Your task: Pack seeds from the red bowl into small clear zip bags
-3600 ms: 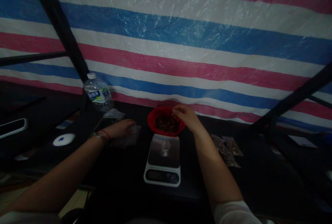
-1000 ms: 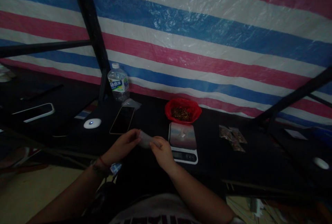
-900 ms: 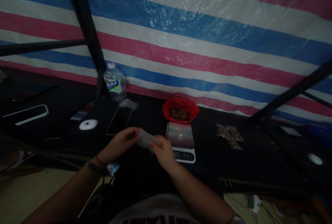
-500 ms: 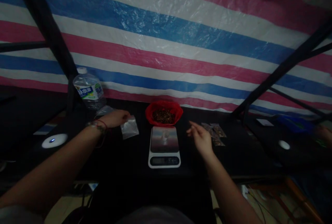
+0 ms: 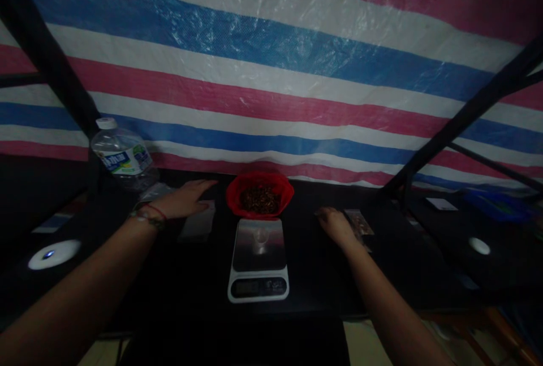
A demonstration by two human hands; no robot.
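My left hand point(image 5: 183, 198) is open, its fingers stretched out and thumb apart, over the upper edge of a clear plastic bag point(image 5: 198, 227) lying flat. To the right stands a white kitchen scale point(image 5: 259, 261), with a small clear round cup point(image 5: 260, 237) on its plate. Behind the scale sits a red basin point(image 5: 285, 201) holding many small brown pieces point(image 5: 259, 199). My right hand point(image 5: 336, 225) rests low at the table, fingers curled together; what they hold, if anything, is hidden. Just beside it lie small filled clear bags point(image 5: 360, 222), partly covered by my hand and wrist.
A large clear plastic bottle point(image 5: 125, 156) stands at the back left, with more clear plastic point(image 5: 156, 192) at its base. A white oval device point(image 5: 54, 254) lies far left. Another white round object point(image 5: 479, 246) and a blue tray point(image 5: 498, 205) are far right. A striped sheet point(image 5: 263, 94) hangs behind the table.
My left hand has spread its fingers above the flat bag. My right hand has lowered to the table, fingers curling, and covers more of the filled bags. The view has shifted slightly.
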